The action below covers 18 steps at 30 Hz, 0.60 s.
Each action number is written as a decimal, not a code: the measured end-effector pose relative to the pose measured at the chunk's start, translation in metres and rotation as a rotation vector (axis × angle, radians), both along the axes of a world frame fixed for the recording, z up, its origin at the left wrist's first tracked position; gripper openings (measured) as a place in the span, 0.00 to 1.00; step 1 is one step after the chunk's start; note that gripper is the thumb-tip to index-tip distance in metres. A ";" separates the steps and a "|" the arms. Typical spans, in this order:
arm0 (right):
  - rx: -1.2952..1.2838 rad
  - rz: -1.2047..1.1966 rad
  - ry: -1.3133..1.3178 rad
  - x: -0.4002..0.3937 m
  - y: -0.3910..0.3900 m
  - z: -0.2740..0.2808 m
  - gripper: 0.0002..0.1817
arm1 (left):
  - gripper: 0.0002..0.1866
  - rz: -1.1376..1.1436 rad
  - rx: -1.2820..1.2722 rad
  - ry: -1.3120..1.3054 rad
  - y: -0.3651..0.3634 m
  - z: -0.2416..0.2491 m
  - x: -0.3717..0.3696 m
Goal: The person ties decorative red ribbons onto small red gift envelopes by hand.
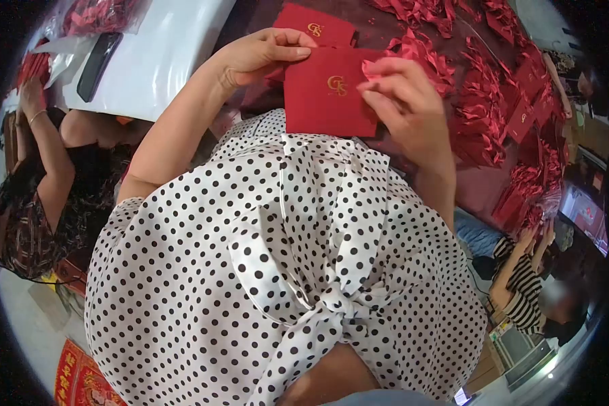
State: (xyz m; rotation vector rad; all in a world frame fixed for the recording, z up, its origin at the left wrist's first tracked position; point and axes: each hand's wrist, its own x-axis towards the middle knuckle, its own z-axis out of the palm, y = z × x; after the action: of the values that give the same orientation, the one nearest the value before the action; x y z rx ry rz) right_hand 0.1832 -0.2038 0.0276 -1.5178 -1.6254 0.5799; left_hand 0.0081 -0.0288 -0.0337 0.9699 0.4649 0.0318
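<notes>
A flat red packet with gold letters lies in front of my body at the table's near edge. My left hand is closed on its upper left corner, thumb and fingers pinched together. My right hand is at its upper right side, the thumb and fingertips drawn together around a pink-red ribbon; the rest of that ribbon is hidden behind the fingers. Just beyond lies a second red packet with the same gold letters, partly covered by the first.
Heaps of red ribbon and more red packets spread over the dark red tablecloth. At left, a white plastic-covered table holds a black oblong object. Other people sit at both sides, with hands on red items.
</notes>
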 end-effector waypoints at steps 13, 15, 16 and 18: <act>-0.126 -0.125 0.194 -0.012 0.036 -0.064 0.07 | 0.07 -0.086 0.130 -0.105 0.015 -0.015 0.006; -0.190 -0.152 0.287 -0.012 0.036 -0.061 0.07 | 0.08 -0.099 0.042 -0.116 0.019 -0.016 0.002; -0.249 -0.174 0.379 -0.013 0.036 -0.059 0.06 | 0.08 -0.100 0.040 -0.115 0.017 -0.016 0.002; -0.217 -0.174 0.316 -0.016 0.039 -0.050 0.06 | 0.08 0.007 0.107 -0.125 0.013 -0.018 -0.001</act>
State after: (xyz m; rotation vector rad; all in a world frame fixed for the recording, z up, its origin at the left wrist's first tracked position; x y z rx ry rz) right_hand 0.1670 -0.1648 -0.0222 -1.6096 -1.2079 0.8727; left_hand 0.0075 -0.0156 -0.0516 1.0640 0.3542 0.1244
